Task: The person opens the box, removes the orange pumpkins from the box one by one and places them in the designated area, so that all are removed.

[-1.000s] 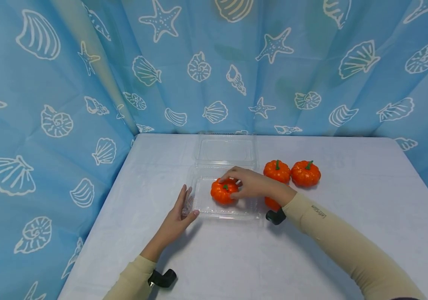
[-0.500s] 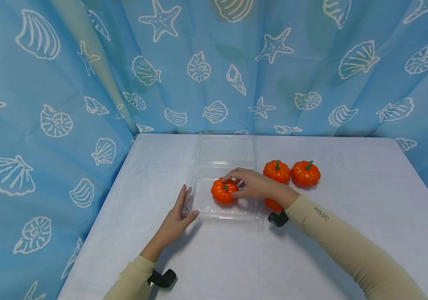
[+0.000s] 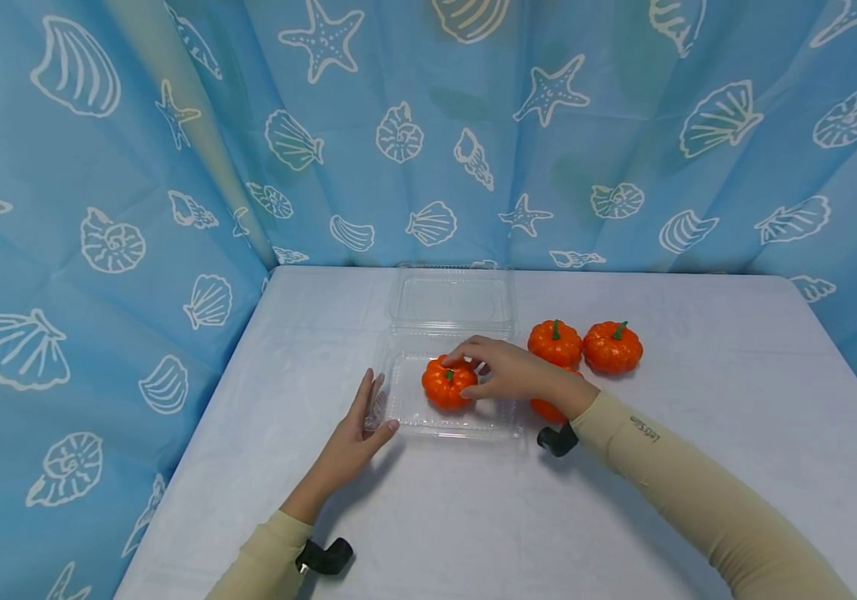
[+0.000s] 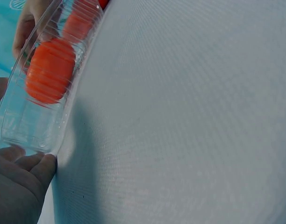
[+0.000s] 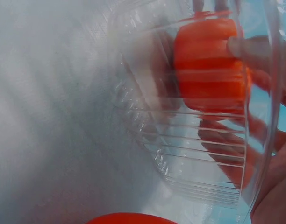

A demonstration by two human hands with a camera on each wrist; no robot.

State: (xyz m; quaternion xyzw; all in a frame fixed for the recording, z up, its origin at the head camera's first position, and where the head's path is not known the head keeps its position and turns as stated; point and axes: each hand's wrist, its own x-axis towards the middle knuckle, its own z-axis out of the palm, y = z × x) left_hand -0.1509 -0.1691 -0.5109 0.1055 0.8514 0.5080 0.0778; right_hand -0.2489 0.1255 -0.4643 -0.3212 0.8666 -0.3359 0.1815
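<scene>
A small orange pumpkin (image 3: 441, 388) with a green stem sits in the base of a clear plastic clamshell container (image 3: 415, 422). Around its right side my right hand (image 3: 507, 368) curves, index finger at the top and thumb at the near right. The right wrist view shows the thumb touching the pumpkin (image 5: 206, 65) through the clear wall. My left hand (image 3: 344, 450) rests against the container's left end, fingers straight along the side and thumb by the front corner. In the left wrist view, its fingertips (image 4: 45, 168) touch the container's lower edge.
The container's lid (image 3: 453, 300) lies unfolded behind the base. To the right of it stand two more pumpkins, one (image 3: 553, 342) beside the other (image 3: 613, 348). A third pumpkin (image 3: 547, 411) is partly hidden under the right wrist. A shell-patterned blue curtain (image 3: 428, 183) backs the white table.
The right hand has shifted very slightly right, its fingers staying at the pumpkin. The left hand and the container have kept their places.
</scene>
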